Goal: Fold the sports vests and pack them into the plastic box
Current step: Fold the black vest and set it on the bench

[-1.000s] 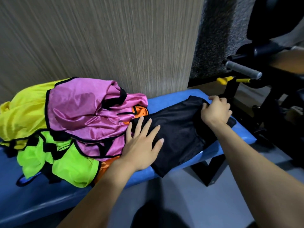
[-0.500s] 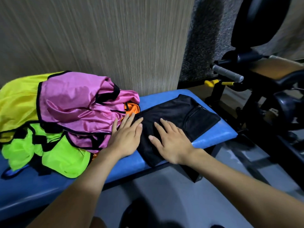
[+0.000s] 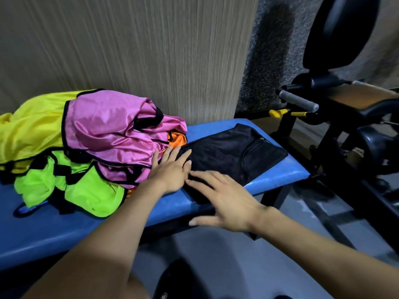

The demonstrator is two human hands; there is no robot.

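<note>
A black vest (image 3: 233,152) lies folded flat on the right end of the blue bench (image 3: 280,178). My left hand (image 3: 170,171) rests flat on the vest's left edge, fingers straight, beside the pile. My right hand (image 3: 226,199) hovers or rests over the vest's near edge with fingers spread; contact is unclear. A heap of loose vests fills the bench's left half: pink (image 3: 116,134) on top, yellow (image 3: 30,128) behind, neon green (image 3: 86,190) in front, orange (image 3: 177,140) peeking out. No plastic box is in view.
A striped wall panel (image 3: 151,50) stands right behind the bench. Black gym equipment with a grey handle (image 3: 299,101) and yellow knob (image 3: 275,113) sits close on the right. Grey floor (image 3: 226,266) lies in front of the bench.
My right hand let go of the vest's far right end and came back to its near left part, then slid toward the bench's front edge. My left hand stayed on the vest's left edge.
</note>
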